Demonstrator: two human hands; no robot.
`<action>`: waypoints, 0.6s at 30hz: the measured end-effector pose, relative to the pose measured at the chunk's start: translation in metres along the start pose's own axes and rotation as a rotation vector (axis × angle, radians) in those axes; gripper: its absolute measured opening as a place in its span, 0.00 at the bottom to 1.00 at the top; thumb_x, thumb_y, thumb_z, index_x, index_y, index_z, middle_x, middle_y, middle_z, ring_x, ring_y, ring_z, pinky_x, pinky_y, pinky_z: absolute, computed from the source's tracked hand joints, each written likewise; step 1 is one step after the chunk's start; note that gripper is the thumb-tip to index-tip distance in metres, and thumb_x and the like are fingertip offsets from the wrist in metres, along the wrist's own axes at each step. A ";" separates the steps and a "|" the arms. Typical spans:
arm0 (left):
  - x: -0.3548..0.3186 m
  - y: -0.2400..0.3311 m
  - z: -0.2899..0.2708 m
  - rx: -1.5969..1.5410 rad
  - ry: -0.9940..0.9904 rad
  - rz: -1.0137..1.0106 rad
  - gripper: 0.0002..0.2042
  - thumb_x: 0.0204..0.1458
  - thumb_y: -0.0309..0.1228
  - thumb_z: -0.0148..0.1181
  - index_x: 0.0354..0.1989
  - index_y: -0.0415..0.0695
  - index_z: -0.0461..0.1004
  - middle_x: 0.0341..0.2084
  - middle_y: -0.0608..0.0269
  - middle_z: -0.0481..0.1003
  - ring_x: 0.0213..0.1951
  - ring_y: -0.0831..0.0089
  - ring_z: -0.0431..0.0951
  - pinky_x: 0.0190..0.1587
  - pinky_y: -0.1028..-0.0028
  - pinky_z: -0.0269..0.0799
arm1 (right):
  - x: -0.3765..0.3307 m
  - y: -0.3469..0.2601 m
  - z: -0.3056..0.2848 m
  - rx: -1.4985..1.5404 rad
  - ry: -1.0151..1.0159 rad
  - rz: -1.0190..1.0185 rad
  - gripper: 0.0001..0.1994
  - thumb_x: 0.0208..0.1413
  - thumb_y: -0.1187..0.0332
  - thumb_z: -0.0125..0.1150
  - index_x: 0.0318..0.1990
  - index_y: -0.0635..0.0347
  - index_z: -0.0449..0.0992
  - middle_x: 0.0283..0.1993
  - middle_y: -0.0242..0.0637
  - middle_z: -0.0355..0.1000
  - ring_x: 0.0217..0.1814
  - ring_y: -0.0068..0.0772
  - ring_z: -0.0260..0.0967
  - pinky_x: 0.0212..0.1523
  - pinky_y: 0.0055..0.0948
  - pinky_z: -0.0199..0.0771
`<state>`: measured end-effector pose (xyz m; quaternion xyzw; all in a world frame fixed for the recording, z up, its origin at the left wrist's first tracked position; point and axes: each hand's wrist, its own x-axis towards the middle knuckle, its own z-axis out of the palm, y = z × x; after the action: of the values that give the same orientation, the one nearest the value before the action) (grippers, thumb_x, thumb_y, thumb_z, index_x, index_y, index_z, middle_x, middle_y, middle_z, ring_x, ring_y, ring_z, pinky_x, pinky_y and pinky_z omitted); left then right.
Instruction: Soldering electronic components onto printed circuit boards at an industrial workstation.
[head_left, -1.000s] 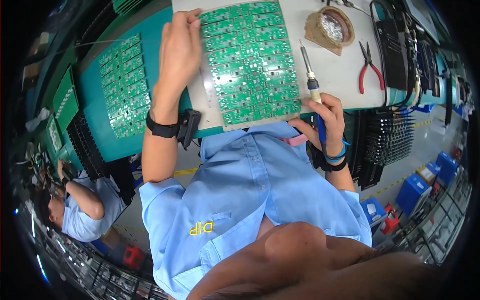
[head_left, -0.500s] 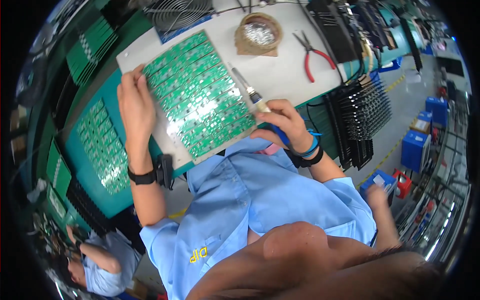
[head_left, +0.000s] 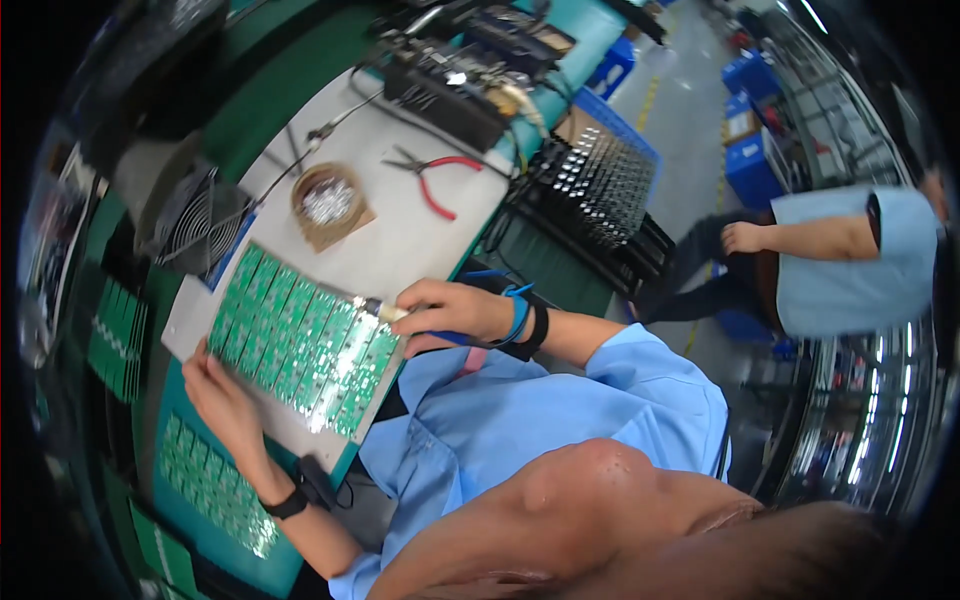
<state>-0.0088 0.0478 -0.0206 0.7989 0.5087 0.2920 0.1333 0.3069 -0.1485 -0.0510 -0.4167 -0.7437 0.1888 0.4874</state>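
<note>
A green circuit board panel point(head_left: 262, 325), divided into several strips with small parts on them, lies on the white work surface. My left hand point(head_left: 228, 408) is closed on its left edge, thumb on top and fingers at the rim. At the panel's right end, my right hand point(head_left: 458, 310) is closed around a soldering iron point(head_left: 384, 311) with a cream collar and blue handle. The iron points left over the panel's edge; its tip is blurred against the board. Beyond the panel stands a round tub point(head_left: 328, 200) of shiny silvery material on a brown pad.
Red-handled pliers point(head_left: 432, 182) lie at the far right of the white surface. A round fan grille point(head_left: 205, 228) stands at the back left. Another green panel point(head_left: 215, 485) rests on the teal mat. Racked black parts point(head_left: 595, 185) and a person in blue point(head_left: 850, 260) are at right.
My view has turned to the right, so the bench appears rotated and shifted left. The iron now reaches over the panel's edge instead of beside it. Both hands keep their holds.
</note>
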 end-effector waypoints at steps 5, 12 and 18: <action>-0.003 -0.012 0.001 -0.054 -0.018 0.049 0.13 0.71 0.33 0.47 0.52 0.36 0.72 0.47 0.46 0.78 0.46 0.49 0.75 0.51 0.58 0.69 | 0.000 -0.009 -0.006 -0.055 -0.003 0.064 0.22 0.53 0.74 0.76 0.56 0.60 0.78 0.52 0.42 0.69 0.45 0.40 0.74 0.45 0.31 0.79; 0.000 0.005 -0.016 0.102 0.074 0.092 0.08 0.70 0.29 0.49 0.47 0.35 0.71 0.39 0.50 0.75 0.41 0.52 0.72 0.47 0.60 0.69 | 0.019 -0.023 -0.015 -0.069 0.147 -0.031 0.24 0.50 0.71 0.79 0.55 0.62 0.77 0.51 0.42 0.69 0.45 0.38 0.74 0.44 0.32 0.77; -0.021 0.072 -0.047 -0.144 -0.127 0.081 0.07 0.68 0.27 0.53 0.43 0.35 0.70 0.33 0.53 0.71 0.33 0.60 0.70 0.39 0.66 0.69 | 0.076 -0.045 0.003 0.169 0.218 -0.001 0.25 0.51 0.74 0.77 0.56 0.64 0.75 0.52 0.42 0.69 0.44 0.35 0.75 0.46 0.31 0.77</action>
<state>0.0095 -0.0070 0.0462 0.8241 0.4442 0.2816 0.2103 0.2707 -0.1136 0.0216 -0.3917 -0.6679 0.2041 0.5990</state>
